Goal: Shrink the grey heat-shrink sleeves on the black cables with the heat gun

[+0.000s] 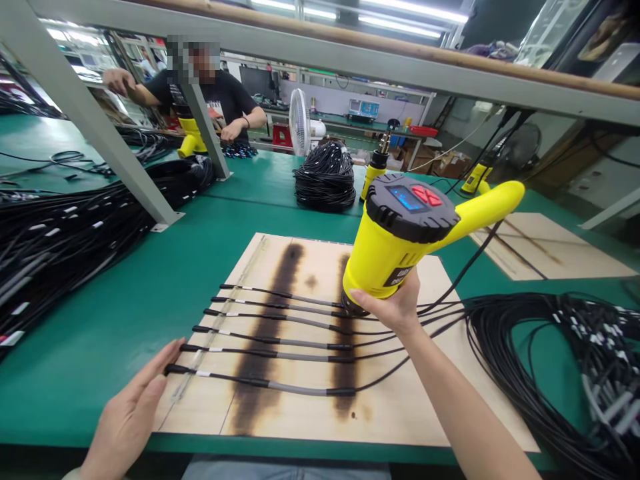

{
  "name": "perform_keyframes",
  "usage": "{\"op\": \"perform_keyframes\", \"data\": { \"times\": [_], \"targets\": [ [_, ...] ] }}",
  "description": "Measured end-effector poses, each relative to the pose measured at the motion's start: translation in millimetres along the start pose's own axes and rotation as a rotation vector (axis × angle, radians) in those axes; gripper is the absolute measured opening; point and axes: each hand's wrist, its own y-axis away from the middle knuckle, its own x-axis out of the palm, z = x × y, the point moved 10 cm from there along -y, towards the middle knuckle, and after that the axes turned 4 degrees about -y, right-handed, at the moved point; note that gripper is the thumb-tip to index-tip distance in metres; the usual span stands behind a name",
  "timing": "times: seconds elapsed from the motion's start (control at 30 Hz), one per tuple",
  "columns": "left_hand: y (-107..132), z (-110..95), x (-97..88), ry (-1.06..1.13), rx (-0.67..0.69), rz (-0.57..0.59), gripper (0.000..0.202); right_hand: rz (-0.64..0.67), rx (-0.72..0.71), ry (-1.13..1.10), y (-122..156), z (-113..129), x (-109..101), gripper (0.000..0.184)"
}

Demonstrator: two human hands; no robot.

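Observation:
My right hand point(387, 303) grips the lower barrel of a yellow heat gun point(395, 250), whose nozzle points down over the cables. Its digital display faces up. Several black cables with grey sleeves point(285, 340) lie side by side across a scorched plywood board point(320, 267). A clear strip point(225, 333) runs across their ends near the board's left side. My left hand point(127, 417) is open, with its fingertips close to the lowest cable point(270, 383), and holds nothing.
A large black cable coil point(550, 373) lies to the right, with a bundle point(75, 247) on the left and another coil point(325, 179) ahead. A grey shelf frame point(320, 53) crosses overhead. Beyond it, a co-worker point(220, 100) stands at the green table point(110, 333).

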Motion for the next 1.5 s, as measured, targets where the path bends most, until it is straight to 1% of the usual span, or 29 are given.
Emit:
{"op": "perform_keyframes", "data": {
  "times": [0.1, 0.2, 0.33, 0.43, 0.5, 0.7, 0.83, 0.9, 1.0, 1.07, 1.13, 1.23, 1.37, 1.5],
  "targets": [
    [0, 1, 0.1, 0.007, 0.003, 0.000, 0.068, 0.018, 0.020, -0.009, 1, -1, 1, 0.056],
    [0, 1, 0.6, 0.014, 0.009, 0.001, 0.069, 0.001, 0.002, 0.020, 1, 1, -2, 0.057],
    [0, 0, -0.3, 0.020, 0.014, -0.012, 0.071, -0.001, 0.026, 0.036, 2, -3, -2, 0.056],
    [0, -3, 0.1, 0.020, 0.026, -0.007, 0.068, -0.020, 0.014, 0.015, 2, -3, -4, 0.060],
    [0, -3, 1.1, 0.021, 0.032, 0.006, 0.065, -0.021, 0.012, -0.003, 3, -3, -4, 0.058],
    [0, -2, 1.0, 0.004, 0.022, 0.001, 0.066, -0.013, -0.005, 0.005, 1, 4, -4, 0.054],
    [0, -6, 1.2, -0.020, 0.017, 0.002, 0.066, -0.029, -0.013, 0.012, 0, 8, -4, 0.058],
    [0, -7, 0.8, -0.025, 0.014, 0.001, 0.067, -0.018, 0.009, -0.026, 2, 8, 1, 0.060],
    [1, -8, -0.4, -0.036, 0.019, -0.005, 0.068, 0.048, 0.047, -0.129, 8, 12, 17, 0.062],
    [1, -9, -0.9, -0.042, 0.026, -0.008, 0.068, 0.091, 0.039, -0.147, 12, 18, 26, 0.063],
    [1, -9, -1.0, -0.043, 0.036, -0.009, 0.067, 0.102, 0.012, -0.142, 16, 25, 29, 0.063],
    [0, -10, 0.0, -0.056, 0.057, -0.005, 0.066, 0.096, -0.015, -0.142, 17, 29, 24, 0.064],
    [0, -9, 0.3, -0.067, 0.066, -0.009, 0.070, 0.059, -0.018, -0.112, 16, 24, 13, 0.071],
    [1, -8, -0.8, -0.058, 0.046, -0.016, 0.072, 0.063, -0.008, -0.098, 15, 21, 12, 0.068]
  ]
}}
